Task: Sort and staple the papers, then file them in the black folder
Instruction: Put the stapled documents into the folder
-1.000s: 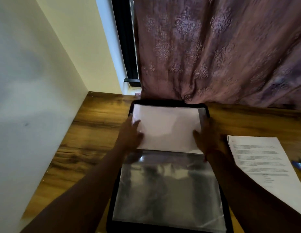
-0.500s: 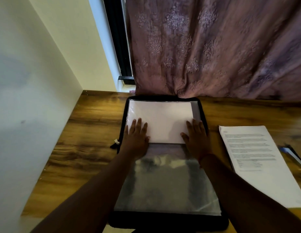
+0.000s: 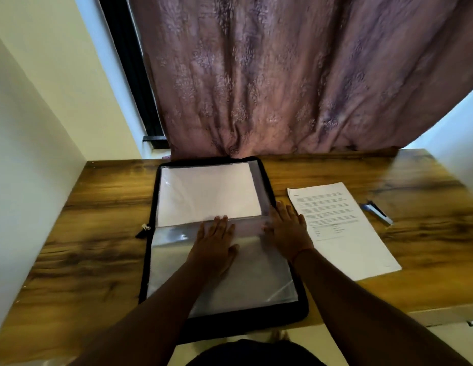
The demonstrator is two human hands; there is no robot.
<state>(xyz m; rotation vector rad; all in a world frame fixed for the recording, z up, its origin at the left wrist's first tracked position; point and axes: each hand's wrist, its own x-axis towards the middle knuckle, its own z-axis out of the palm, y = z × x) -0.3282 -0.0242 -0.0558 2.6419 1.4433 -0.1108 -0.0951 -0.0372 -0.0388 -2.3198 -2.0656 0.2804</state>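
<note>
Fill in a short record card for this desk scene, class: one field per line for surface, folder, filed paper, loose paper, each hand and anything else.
surface: brown wood-grain desk
folder: black zip folder, lying open, clear plastic sleeves showing
filed paper: blank white sheet inside the far sleeve
loose paper: printed white sheet on the desk, right of the folder
left hand: flat, fingers straight, resting on the sleeve
right hand: flat at the folder's right edge
other: blue and silver object, too blurred to name; mauve patterned curtain behind

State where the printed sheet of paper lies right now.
The printed sheet lies flat on the wooden desk, right of the black folder, beside the right hand.
</note>
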